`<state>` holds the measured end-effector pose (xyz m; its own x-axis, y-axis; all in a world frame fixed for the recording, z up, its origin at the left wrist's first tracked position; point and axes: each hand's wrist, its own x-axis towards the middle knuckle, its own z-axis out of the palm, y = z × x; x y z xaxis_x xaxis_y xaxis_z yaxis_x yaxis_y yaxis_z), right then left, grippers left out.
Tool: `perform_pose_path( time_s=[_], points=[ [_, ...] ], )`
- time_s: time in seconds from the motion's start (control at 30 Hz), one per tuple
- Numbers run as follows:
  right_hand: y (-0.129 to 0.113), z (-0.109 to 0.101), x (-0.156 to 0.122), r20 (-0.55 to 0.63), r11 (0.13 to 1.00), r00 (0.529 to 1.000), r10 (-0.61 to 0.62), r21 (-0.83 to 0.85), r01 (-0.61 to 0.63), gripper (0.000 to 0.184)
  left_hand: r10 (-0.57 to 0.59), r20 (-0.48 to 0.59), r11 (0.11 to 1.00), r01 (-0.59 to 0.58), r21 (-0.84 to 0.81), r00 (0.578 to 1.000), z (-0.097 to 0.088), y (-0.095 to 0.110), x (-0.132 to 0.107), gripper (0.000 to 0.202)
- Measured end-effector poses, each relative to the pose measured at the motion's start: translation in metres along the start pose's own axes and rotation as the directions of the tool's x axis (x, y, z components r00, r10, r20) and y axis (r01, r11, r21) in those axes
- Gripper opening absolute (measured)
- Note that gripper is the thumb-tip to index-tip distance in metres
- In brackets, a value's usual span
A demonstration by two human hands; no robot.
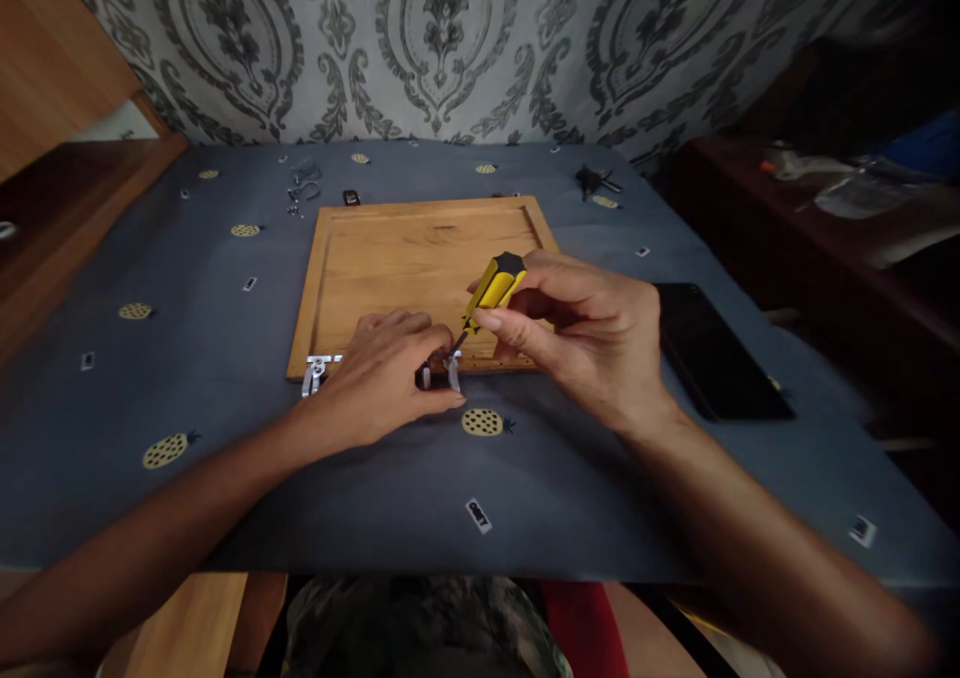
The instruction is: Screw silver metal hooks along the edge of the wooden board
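A wooden panel with a raised frame lies flat on the table. My right hand pinches the yellow-and-black handle of a screwdriver between thumb and fingers. Its shaft slants down to a metal hinge at the panel's near edge; the exact tip contact is too small to make out. My left hand is closed around that hinge, thumb in front and fingers over the panel, hiding part of it. Another metal hinge sits at the near left corner of the panel, beside my left wrist.
A dark phone lies right of the panel. Small metal pieces and a small black item lie behind it, with a black object at back right. The blue tablecloth has pineapple prints. Dark furniture stands right.
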<state>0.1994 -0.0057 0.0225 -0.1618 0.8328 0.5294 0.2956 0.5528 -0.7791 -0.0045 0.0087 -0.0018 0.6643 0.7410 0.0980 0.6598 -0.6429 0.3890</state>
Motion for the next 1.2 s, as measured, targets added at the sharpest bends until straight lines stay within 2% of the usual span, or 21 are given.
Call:
perform_pose_path(
  time_s=[0.27,0.47,0.8,1.1,1.2],
  points=[
    [-0.012,-0.002,-0.002,-0.144,1.000,0.989,0.021,-0.003,-0.021,0.028,-0.011,-0.004,1.000,0.011,0.015,1.000,-0.001,0.001,0.001,0.030],
    [-0.002,-0.002,-0.001,-0.059,0.996,0.998,-0.007,-0.087,0.002,0.027,0.007,-0.005,1.000,-0.007,0.010,1.000,-0.001,0.001,0.000,0.029],
    [0.003,-0.001,-0.002,-0.035,0.992,0.999,-0.028,-0.120,0.023,0.026,0.011,-0.014,1.000,-0.011,0.003,1.000,0.000,0.000,0.000,0.030],
    [0.002,-0.001,-0.001,-0.004,0.994,0.997,-0.082,-0.071,0.082,0.020,0.002,0.000,1.000,-0.002,-0.003,1.000,0.000,0.000,0.001,0.029],
    [0.005,-0.004,0.001,0.043,0.997,0.996,-0.080,0.008,0.080,0.018,0.006,-0.002,1.000,-0.006,-0.004,1.000,0.001,-0.001,0.000,0.030]
  ],
)
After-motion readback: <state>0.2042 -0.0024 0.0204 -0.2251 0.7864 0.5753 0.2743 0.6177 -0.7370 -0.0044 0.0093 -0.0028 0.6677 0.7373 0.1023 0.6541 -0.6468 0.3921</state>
